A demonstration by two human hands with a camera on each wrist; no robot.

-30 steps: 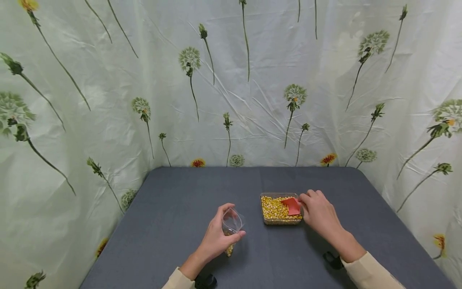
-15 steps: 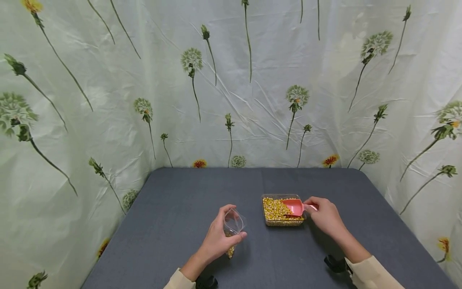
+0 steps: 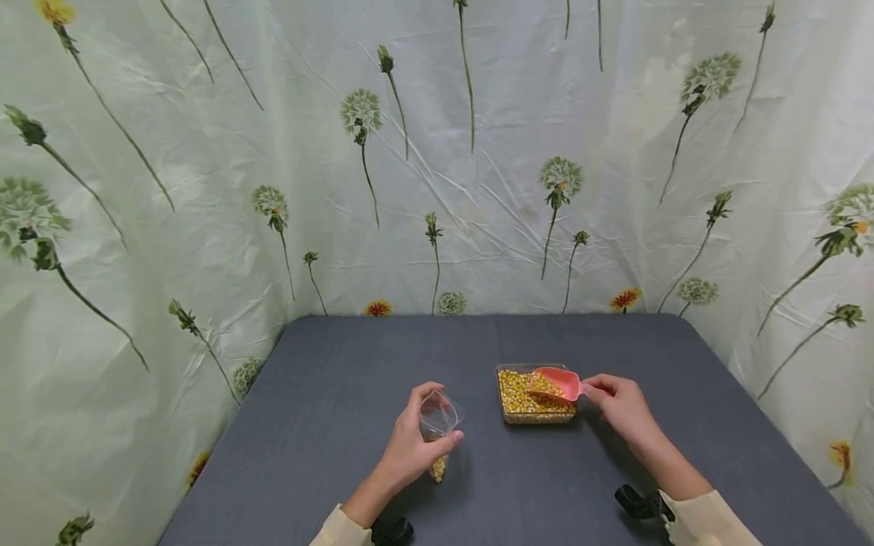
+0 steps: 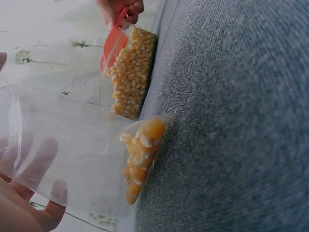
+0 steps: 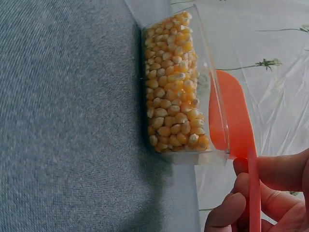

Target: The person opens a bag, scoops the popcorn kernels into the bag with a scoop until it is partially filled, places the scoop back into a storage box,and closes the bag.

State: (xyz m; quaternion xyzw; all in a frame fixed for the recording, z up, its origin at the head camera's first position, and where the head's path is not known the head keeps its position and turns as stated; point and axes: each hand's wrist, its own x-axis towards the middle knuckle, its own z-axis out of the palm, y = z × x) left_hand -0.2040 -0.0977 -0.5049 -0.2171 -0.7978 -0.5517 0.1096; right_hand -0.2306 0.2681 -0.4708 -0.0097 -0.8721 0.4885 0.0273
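My right hand [image 3: 617, 402] pinches the handle of a pink scoop [image 3: 563, 381] between thumb and fingers. Corn kernels lie in the scoop's bowl, which is level over the right part of a clear plastic box [image 5: 190, 158] full of yellow corn kernels [image 5: 171, 92]. In the right wrist view the scoop [image 5: 234, 108] overlaps the box's rim. On the left, my left hand [image 3: 413, 440] holds a clear plastic bag [image 4: 72, 140] upright, thumb and fingers curved round its mouth, which is spread wide. Some kernels [image 4: 142, 154] sit in the bag's bottom, close over the table.
A dark grey cloth covers the table [image 3: 382, 356]. Behind it and at both sides hangs a pale curtain [image 3: 307, 152] printed with dandelions. Black straps [image 3: 638, 502] are at both wrists, beside cream sleeves.
The scoop has come up out of the kernels, turned from tipped down to level, and now carries corn. My right hand has shifted slightly right. The left hand and bag have hardly moved.
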